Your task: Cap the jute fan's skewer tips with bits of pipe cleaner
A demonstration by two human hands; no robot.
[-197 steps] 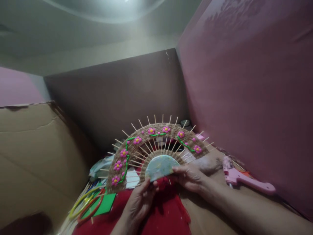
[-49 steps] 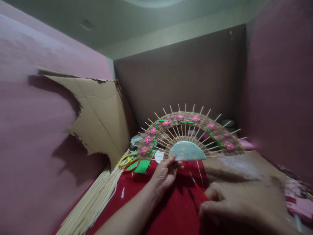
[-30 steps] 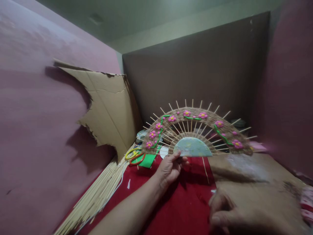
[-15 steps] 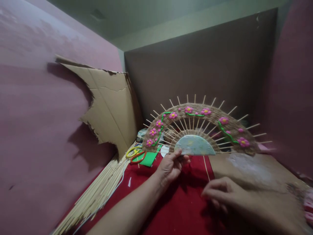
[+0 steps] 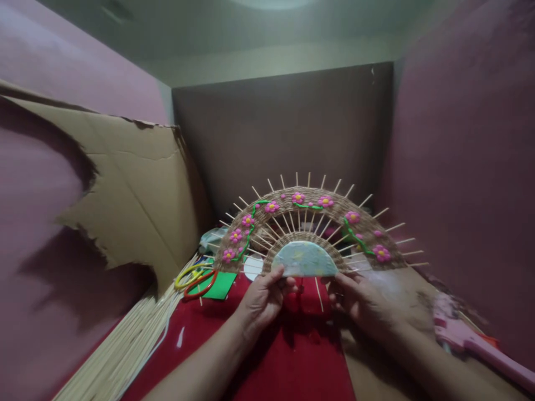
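Observation:
A half-round woven fan [image 5: 288, 195] stands upright in front of me, its thin sticks radiating past the outer band. Pink flowers with yellow centres and green vines decorate that band. At its base is a pale blue half-disc [image 5: 307, 257]. My left hand [image 5: 267, 295] pinches the bottom left of the half-disc, thumb in front. My right hand [image 5: 355, 298] grips its bottom right corner, the thumb at the edge and the other fingers behind and below, partly hidden.
Long thin sticks [image 5: 121, 345] lie in a bundle at the left. Scissors with yellow and orange handles [image 5: 200, 285] rest near a green sheet [image 5: 219, 287] on red cloth [image 5: 292, 356]. A pink glue gun [image 5: 455, 328] lies right. Torn cardboard [image 5: 129, 184] leans on the left wall.
My right hand has come up from below and taken hold of the fan's right corner. The view has turned right, bringing the glue gun into sight.

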